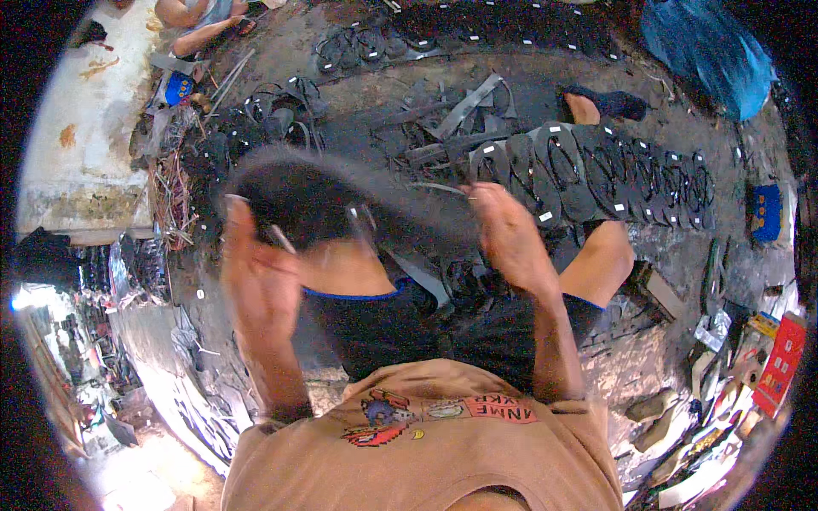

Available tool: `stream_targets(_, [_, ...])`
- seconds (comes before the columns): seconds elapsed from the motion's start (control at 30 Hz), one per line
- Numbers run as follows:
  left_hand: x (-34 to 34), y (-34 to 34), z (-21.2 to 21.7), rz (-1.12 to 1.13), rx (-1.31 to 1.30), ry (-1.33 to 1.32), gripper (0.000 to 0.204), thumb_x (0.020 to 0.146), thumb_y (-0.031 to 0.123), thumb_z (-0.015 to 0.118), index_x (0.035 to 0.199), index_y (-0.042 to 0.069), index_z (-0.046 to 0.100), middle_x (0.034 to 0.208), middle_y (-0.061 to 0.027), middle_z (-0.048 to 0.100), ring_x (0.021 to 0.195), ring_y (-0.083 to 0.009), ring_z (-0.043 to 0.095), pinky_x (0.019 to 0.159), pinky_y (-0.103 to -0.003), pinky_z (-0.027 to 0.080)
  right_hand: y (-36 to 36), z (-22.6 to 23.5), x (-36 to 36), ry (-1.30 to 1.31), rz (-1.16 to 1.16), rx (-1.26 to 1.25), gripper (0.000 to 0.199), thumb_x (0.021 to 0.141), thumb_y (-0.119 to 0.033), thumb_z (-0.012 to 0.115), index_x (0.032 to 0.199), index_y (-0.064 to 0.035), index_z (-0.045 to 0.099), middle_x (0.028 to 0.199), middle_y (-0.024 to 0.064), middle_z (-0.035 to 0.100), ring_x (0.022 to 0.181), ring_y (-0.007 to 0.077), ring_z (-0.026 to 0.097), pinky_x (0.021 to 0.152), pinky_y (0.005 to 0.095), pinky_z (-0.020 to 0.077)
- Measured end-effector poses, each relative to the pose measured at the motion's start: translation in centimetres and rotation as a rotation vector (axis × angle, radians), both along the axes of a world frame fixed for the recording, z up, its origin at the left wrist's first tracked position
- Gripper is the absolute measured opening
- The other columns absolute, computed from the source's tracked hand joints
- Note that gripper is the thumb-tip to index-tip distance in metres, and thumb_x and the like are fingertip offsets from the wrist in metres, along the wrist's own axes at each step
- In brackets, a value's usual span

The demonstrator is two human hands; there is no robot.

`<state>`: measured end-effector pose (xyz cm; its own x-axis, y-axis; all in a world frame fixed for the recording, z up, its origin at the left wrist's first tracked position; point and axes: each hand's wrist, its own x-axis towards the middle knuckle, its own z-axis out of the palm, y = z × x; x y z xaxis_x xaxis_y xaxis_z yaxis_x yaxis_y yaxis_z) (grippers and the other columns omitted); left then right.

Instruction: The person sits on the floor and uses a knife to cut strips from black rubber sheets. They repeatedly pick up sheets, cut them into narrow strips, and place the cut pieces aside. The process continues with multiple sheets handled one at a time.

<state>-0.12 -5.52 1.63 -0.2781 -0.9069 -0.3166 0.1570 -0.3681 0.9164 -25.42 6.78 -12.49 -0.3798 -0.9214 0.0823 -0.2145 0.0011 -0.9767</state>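
- Black, rubbery-looking material arches between two bare hands: the blurred piece (332,183) hangs left of centre in the frame, off the floor (358,98) and above the lap, probably spanned this way so both ends stay supported.
- The left hand (260,272) curls closed on the piece's left end; the right hand (515,243), fingers bent, meets its other end near centre, though blur leaves it impossible to tell whether the fingertips pinch it.
- Below, the left knee (345,268) and right knee (605,255) stand wide apart, seemingly leaving working room between dark shorts (375,328).
- Grey strips (473,111) lie heaped at upper centre, in no evident order.
- Black sandals (635,179) with white tags stand in close ranks at centre right, perhaps aligned for easy counting; another dark row (486,30) crosses the top.
- Blue plastic sheeting (711,55) bulges at upper right, apparently set clear of the ranks, while another person's arm (204,38) shows at upper left.
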Motion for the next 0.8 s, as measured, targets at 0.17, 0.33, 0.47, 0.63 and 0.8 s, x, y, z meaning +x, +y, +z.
stream_targets(0.17, [-4.9, 6.4, -0.7, -0.089, 0.008, 0.303, 0.035, 0.098, -0.001, 0.064, 0.130, 0.011, 0.057, 0.120, -0.0075, 0.070, 0.108, -0.0230, 0.070, 0.086, -0.037, 0.067, 9.5, 3.7, 0.4, -0.260, -0.379, 0.176, 0.029, 0.110, -0.024, 0.044, 0.121, -0.0066, 0.065, 0.075, 0.0008, 0.056, 0.065, 0.0085, 0.051, 0.057, 0.0268, 0.0414])
stream_targets(0.33, [-6.7, 9.7, -2.8, 0.025, 0.346, 0.386, 0.037, 0.099, 0.013, 0.072, 0.131, 0.023, 0.059, 0.120, -0.0015, 0.069, 0.106, -0.0171, 0.071, 0.086, -0.041, 0.068, 18.6, 4.0, 7.3, 0.049, -0.208, 0.235, 0.042, 0.109, -0.043, 0.048, 0.113, -0.0043, 0.065, 0.063, 0.0049, 0.054, 0.055, 0.0137, 0.053, 0.053, 0.0319, 0.0426])
stream_targets(0.47, [-6.1, 10.6, -4.1, 0.022, 0.388, 0.390, 0.043, 0.099, 0.013, 0.072, 0.134, 0.030, 0.054, 0.119, -0.0002, 0.069, 0.107, -0.0183, 0.071, 0.085, -0.041, 0.068, 23.9, 2.9, 10.0, 0.051, -0.206, 0.370, 0.042, 0.108, -0.043, 0.049, 0.111, -0.0041, 0.064, 0.063, 0.0085, 0.054, 0.053, 0.0195, 0.053, 0.052, 0.0361, 0.0423])
stream_targets(0.63, [-6.6, 11.5, -3.8, 0.059, 0.392, 0.363, 0.052, 0.098, 0.014, 0.073, 0.139, 0.034, 0.046, 0.119, 0.0013, 0.069, 0.108, -0.0198, 0.071, 0.085, -0.041, 0.067, 24.5, 3.1, 9.9, 0.051, -0.203, 0.390, 0.042, 0.108, -0.043, 0.048, 0.111, -0.0044, 0.064, 0.063, 0.0110, 0.054, 0.054, 0.0267, 0.055, 0.054, 0.0409, 0.0428])
stream_targets(0.8, [-6.8, 10.8, -4.1, 0.046, 0.368, 0.361, 0.047, 0.098, 0.013, 0.074, 0.135, 0.032, 0.051, 0.120, 0.0012, 0.069, 0.108, -0.0195, 0.071, 0.085, -0.041, 0.067, 24.2, 3.1, 10.5, 0.076, -0.197, 0.401, 0.044, 0.108, -0.046, 0.048, 0.111, -0.0049, 0.064, 0.062, 0.0127, 0.052, 0.053, 0.0310, 0.053, 0.054, 0.0423, 0.0410])
